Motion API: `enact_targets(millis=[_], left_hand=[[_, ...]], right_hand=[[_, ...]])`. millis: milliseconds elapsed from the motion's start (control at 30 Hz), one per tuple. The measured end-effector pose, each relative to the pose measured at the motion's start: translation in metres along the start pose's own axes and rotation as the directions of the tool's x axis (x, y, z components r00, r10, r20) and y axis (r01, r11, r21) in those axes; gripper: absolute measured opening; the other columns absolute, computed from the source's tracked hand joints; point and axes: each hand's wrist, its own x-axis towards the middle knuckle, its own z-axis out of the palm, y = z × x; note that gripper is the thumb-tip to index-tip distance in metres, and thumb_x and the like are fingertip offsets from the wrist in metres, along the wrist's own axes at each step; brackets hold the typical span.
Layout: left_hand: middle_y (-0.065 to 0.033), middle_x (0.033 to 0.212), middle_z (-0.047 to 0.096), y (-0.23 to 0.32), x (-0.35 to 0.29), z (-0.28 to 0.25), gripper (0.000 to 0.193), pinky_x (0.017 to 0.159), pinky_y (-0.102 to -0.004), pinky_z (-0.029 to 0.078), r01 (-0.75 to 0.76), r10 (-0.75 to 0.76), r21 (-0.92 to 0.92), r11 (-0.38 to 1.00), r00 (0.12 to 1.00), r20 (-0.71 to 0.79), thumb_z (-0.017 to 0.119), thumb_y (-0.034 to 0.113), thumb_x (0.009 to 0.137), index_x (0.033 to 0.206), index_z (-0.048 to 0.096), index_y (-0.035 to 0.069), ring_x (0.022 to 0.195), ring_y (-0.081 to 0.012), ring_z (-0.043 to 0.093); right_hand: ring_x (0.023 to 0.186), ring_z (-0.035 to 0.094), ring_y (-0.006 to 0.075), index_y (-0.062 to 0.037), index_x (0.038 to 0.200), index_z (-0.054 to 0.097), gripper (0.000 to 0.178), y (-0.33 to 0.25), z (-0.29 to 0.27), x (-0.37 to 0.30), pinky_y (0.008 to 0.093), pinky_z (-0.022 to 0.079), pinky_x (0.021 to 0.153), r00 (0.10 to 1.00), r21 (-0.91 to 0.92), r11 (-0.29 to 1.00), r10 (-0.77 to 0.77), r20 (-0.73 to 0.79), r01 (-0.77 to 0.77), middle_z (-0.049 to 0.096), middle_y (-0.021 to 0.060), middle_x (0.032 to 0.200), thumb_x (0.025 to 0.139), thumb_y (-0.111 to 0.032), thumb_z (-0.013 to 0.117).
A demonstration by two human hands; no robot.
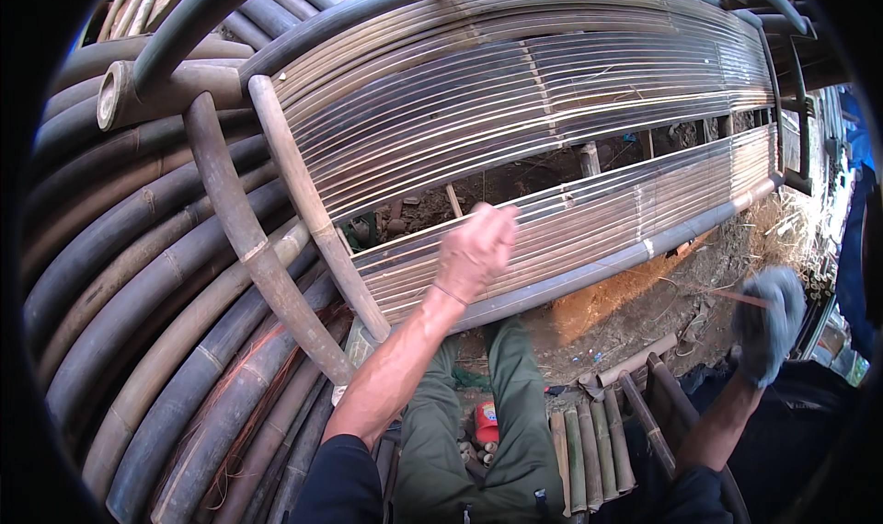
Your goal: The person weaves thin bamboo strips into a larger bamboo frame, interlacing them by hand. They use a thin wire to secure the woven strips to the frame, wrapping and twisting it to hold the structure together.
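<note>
Green trousers (529, 404): the wearer's own legs, close beneath the camera, reaching up to the front rail (598, 273) of a bamboo frame (317, 209); dark sleeves (336, 487) come in on both sides.
Left hand (475, 248): bare, fingers curled in tightly, above or against the near slats (589, 225); I cannot tell if it touches them or pinches anything.
Right hand (771, 326): grey-gloved, well out to the right, clenched around a thin reddish strand (739, 297) that trails leftward and fades into blur.
Frame position: straight ahead of the knees, 2 end rails joined by long rails.
Slats in place: 2 lengthwise bands, the wide far slats (625, 73) and the narrower near slats.
Left open: 1 long strip between the bands, with soil (520, 176) visible below.
Progress: apparently well along but unfinished, judging by that strip; fastening is harder to rate, since no completed tie shows clearly.
Left side: thick bamboo poles (138, 239) in a pile, with loose reddish fibres (225, 395) on them.
</note>
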Motion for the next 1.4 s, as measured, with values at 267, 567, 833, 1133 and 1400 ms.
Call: enact_targets(millis=[267,567,833,1133,1400], left_hand=[[-0.022,0.1,0.071,-0.143,0.0,-0.053,0.026,0.086,-0.0439,0.054,0.33,-0.333,0.243,0.912,0.942,-0.03,0.057,0.006,0.081,0.099,0.076,0.01,0.096,-0.0396,0.068],[-0.0297,0.111,0.063,-0.137,0.037,0.0,0.038,0.095,-0.047,0.048,0.175,-0.181,0.053,0.983,0.971,0.156,0.05,0.008,0.088,0.123,0.052,-0.004,0.109,-0.0439,0.059],[-0.0241,0.096,0.07,-0.119,0.025,-0.003,0.031,0.082,-0.0423,0.052,0.35,-0.374,-0.221,0.91,0.925,-0.073,0.062,0.025,0.089,0.101,0.07,-0.002,0.093,-0.0386,0.068],[0.0008,0.084,0.067,-0.07,-0.017,-0.031,0.028,0.072,-0.0239,0.047,0.279,-0.186,-0.549,0.788,0.958,0.219,0.069,0.027,0.094,0.103,0.072,0.0,0.079,-0.0069,0.056],[-0.0182,0.122,0.062,-0.104,-0.003,-0.008,0.043,0.1,-0.0447,0.043,0.043,-0.057,-0.058,0.997,0.959,-0.276,0.056,0.04,0.098,0.12,0.067,0.005,0.105,-0.0375,0.059]], right_hand=[[0.059,0.058,0.013,-0.008,0.088,0.07,0.023,0.115,0.139,0.072,0.0273,0.046,0.044,0.861,0.183,0.859,0.417,0.291,-0.478,0.064,0.0046,0.081,0.091,-0.03,0.068],[0.091,0.072,0.0367,-0.0093,0.095,0.076,0.023,0.012,0.41,0.049,0.0483,0.056,0.076,0.726,-0.317,0.941,0.134,0.674,0.121,0.073,0.019,0.098,0.087,-0.022,0.058],[0.091,0.07,0.0405,-0.007,0.106,0.073,0.03,0.013,0.391,0.056,0.0493,0.057,0.077,0.673,-0.199,0.956,0.001,0.74,0.217,0.071,0.0214,0.1,0.087,-0.027,0.061],[0.119,0.055,0.0339,-0.0127,0.104,0.07,0.028,-0.008,0.328,-0.012,0.0468,0.041,0.106,0.863,0.108,0.927,-0.374,0.34,0.359,0.062,0.0086,0.122,0.083,-0.03,0.074],[0.099,0.06,0.0371,-0.0005,0.094,0.061,0.025,0.162,0.152,-0.272,0.0444,0.047,0.087,0.79,-0.575,0.815,0.401,0.463,-0.077,0.064,0.018,0.097,0.102,-0.016,0.043]])
